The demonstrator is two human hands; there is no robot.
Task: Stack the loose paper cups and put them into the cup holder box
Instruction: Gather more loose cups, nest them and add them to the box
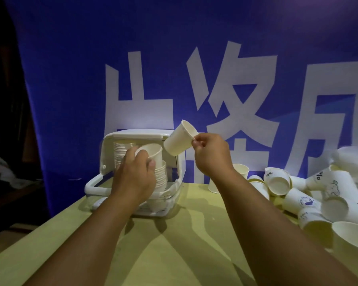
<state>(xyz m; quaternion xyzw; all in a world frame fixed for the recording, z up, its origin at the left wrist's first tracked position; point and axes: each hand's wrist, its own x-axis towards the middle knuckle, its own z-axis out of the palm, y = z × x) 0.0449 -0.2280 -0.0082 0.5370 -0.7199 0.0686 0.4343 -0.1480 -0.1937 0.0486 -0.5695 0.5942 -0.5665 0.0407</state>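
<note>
A blue banner [194, 58] backs the yellow bench [174, 244]. At ten o'clock from bench centre sits the open cup holder box [110, 141], a stack already standing inside at its back. At three o'clock a heap of loose paper cups [318, 195] lies tumbled, so plenty seems left. The left hand [132, 174] has its grip wrapped around a second stack [157, 168] at the box mouth. The right hand [211, 151] pinches a single cup [179, 139] by its rim, tilted, probably next onto that stack.

Matt paper cups [277, 183]; glossy plastic box [112, 149].
</note>
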